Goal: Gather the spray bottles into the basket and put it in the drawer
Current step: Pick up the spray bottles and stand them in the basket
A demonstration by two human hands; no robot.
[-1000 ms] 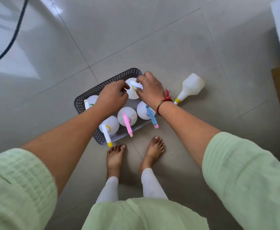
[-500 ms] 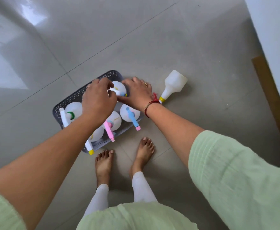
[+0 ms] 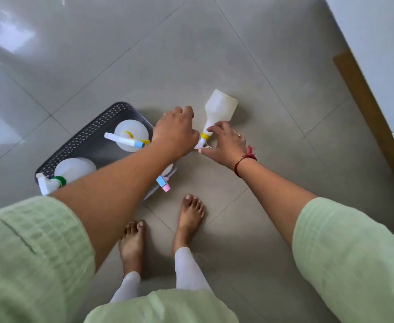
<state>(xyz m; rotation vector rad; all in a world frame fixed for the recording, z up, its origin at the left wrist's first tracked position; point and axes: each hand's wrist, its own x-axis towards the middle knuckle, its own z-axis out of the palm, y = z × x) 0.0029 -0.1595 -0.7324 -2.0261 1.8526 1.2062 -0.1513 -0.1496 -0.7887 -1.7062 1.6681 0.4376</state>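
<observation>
One spray bottle (image 3: 220,108) sideways, neck inside grip of right hand (image 3: 226,143).

A single wide-angle view from the person's head faces steeply down at the tiled floor (image 3: 261,66), close over the left hand (image 3: 177,132) and right hand (image 3: 226,143); the bare feet (image 3: 189,213) lie nearer the camera than either hand.

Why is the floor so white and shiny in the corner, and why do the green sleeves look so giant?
In the head view, the white patch on the floor at top left is glare, light bouncing off glossy tiles. Also in the head view, the green sleeves look huge because they sit closest to the wide-angle camera, and the lying bottle casts a soft shadow beside it.
</observation>
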